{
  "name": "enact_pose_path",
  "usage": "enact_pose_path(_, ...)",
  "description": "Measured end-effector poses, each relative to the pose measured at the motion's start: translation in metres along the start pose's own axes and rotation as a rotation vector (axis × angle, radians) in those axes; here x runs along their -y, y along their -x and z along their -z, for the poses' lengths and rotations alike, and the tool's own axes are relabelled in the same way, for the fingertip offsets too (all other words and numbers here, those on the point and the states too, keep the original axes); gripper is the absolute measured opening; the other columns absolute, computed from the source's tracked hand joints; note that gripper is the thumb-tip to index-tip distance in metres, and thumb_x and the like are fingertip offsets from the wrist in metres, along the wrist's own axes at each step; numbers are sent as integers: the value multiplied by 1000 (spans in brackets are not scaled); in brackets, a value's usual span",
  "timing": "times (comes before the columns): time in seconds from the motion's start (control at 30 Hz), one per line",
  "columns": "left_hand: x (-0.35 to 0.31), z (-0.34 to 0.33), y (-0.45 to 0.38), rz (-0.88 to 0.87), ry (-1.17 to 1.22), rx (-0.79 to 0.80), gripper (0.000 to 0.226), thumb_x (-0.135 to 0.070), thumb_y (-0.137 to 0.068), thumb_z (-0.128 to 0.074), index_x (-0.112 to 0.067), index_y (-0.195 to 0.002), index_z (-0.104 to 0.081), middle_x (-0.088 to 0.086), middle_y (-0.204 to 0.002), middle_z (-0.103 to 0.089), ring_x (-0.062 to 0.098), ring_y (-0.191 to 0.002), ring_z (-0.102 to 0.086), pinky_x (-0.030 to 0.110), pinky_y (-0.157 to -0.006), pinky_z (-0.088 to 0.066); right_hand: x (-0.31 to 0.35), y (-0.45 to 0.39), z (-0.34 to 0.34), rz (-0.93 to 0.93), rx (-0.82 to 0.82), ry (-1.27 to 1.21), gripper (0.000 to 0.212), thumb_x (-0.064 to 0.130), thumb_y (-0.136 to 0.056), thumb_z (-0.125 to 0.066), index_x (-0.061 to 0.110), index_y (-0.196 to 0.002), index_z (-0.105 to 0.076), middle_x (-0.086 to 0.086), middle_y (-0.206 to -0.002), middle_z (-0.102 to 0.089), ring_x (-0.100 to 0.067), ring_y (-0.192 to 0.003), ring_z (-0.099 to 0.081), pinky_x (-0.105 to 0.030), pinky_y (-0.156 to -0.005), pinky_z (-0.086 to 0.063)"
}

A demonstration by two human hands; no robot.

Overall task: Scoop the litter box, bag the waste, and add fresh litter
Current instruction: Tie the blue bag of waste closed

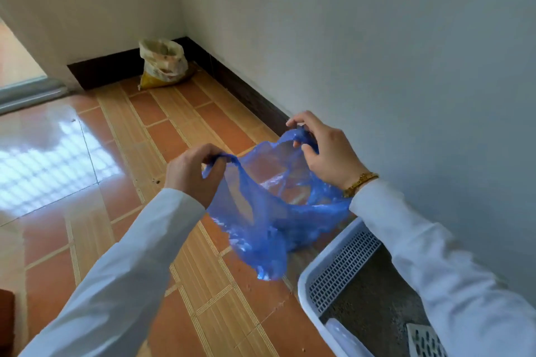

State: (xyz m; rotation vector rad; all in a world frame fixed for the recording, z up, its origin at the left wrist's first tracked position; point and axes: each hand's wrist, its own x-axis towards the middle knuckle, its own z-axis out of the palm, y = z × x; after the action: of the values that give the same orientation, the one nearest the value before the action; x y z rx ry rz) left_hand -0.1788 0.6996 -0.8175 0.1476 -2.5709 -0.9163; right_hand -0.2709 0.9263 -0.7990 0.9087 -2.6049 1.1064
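Both hands on bag, nothing bagged yet

Floor (87, 153) open left and far; wall close right. Litter box (319, 264) near right, litter in it. Litter sack (164, 64) in far corner. Blue bag (269, 211) looks empty, spread mid-air; left hand (191, 174) and right hand (327, 151) each pinch its rim. Scooping, refill remain.

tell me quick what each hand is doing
Left hand: gripping the blue bag rim.
Right hand: gripping the bag's other rim.
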Motion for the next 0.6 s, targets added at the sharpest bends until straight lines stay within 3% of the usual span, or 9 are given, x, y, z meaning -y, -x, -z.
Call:
enact_pose_path(0.1, -34, 29, -26, 48, 215, -70, 10, -15, -90, -55, -17, -88, -64, -4, -78, -64, 12, -74, -61, 22, -65, -45, 32, -28, 33, 45, -114, 13, 39, -8, -79, -50, 10, -113, -53, 2, -76, -60, -12, -66, -54, -16, -70, -44)
enact_pose_path(0.17, -56, 47, -37, 16, 348, -66, 15, -6, -92, -49, -12, -90, -62, -1, -84, -67, 10, -77, -62, 17, -68, -46, 53, -43, 52, 83, -180, 49, 35, -5, -80, -50, 11, -111, -51, 1, -71, -57, -13, -61, -52, -19, -65, -44)
enact_pose_path(0.27, -91, 69, -45, -53, 611, -59, 20, 2, -95, -38, -6, -89, -55, 4, -86, -70, 12, -83, -67, 20, -78, -52, 84, -56, 78, 139, -290, 87, 29, 1, -81, -50, 13, -107, -49, 1, -72, -60, -13, -60, -52, -28, -64, -48)
enact_pose_path(0.37, -116, 86, -49, -55, 834, -89, 24, 3, -97, -34, -7, -83, -51, 9, -73, -66, 13, -69, -66, 23, -70, -53, 110, -59, 96, 143, -402, 77, 17, 9, -82, -56, 12, -98, -52, 3, -73, -63, -11, -60, -55, -31, -64, -51)
enact_pose_path(0.47, -123, 94, -49, -30, 908, -96, 22, 1, -96, -36, -4, -85, -53, -3, -56, -60, 13, -55, -59, 24, -61, -52, 122, -51, 95, 105, -453, 98, 7, 18, -82, -61, 12, -84, -58, 6, -67, -63, -13, -59, -57, -32, -60, -52)
enact_pose_path(0.6, -109, 83, -36, 28, 866, -114, 20, -2, -96, -40, -1, -92, -59, -3, -57, -52, 11, -52, -49, 22, -52, -45, 118, -31, 73, -12, -473, 100, 23, 25, -81, -63, 10, -66, -55, 4, -56, -56, -17, -54, -51, -29, -53, -45)
